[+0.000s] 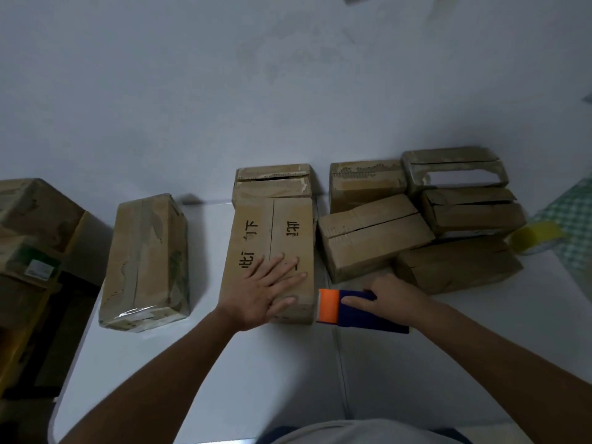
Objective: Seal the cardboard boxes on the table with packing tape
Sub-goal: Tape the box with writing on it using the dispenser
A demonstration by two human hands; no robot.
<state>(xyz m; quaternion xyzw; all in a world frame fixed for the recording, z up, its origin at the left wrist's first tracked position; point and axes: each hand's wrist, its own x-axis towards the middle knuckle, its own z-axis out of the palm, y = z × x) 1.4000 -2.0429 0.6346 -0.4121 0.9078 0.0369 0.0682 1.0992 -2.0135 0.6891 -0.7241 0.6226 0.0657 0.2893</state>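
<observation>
A long cardboard box (256, 238) with black printed characters lies in the middle of the white table (198, 373). My left hand (264, 291) rests flat on its near end, fingers spread. My right hand (394, 298) grips a tape dispenser (358, 310) with a dark blue body and an orange front, held at the box's near right corner. A taped box (145, 261) lies to the left, wrapped in clear tape.
Several more cardboard boxes (374, 235) are heaped at the right, some with open seams. A small box (272, 181) stands behind the middle one. A yellow tape roll (535, 237) sits by a green checked cloth (573, 219). Stacked cartons (28, 225) stand off the table's left edge.
</observation>
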